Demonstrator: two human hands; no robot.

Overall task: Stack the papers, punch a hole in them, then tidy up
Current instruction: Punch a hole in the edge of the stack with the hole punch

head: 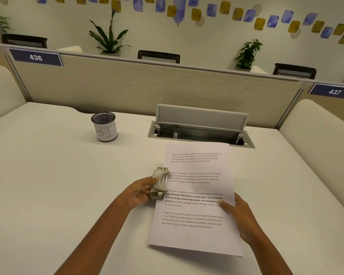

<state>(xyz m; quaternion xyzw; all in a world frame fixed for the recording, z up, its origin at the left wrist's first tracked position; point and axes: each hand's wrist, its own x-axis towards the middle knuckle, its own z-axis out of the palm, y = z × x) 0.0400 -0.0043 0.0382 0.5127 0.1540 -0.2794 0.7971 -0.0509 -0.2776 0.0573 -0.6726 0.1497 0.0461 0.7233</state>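
Observation:
A stack of white printed papers [197, 195] lies on the white desk [48, 185], slightly lifted at its right side. My right hand [240, 217] grips the stack's right edge, thumb on top. A grey metal hole punch [160, 182] sits against the middle of the left edge of the papers, its jaw over the margin. My left hand [141, 192] is closed around the punch from the left, thumb on its top lever.
A black mesh cup labelled "BIN" [105, 126] stands at the back left. An open cable hatch [201, 128] with its raised lid lies just behind the papers. A beige partition [147, 84] closes the desk's far side; padded dividers flank it.

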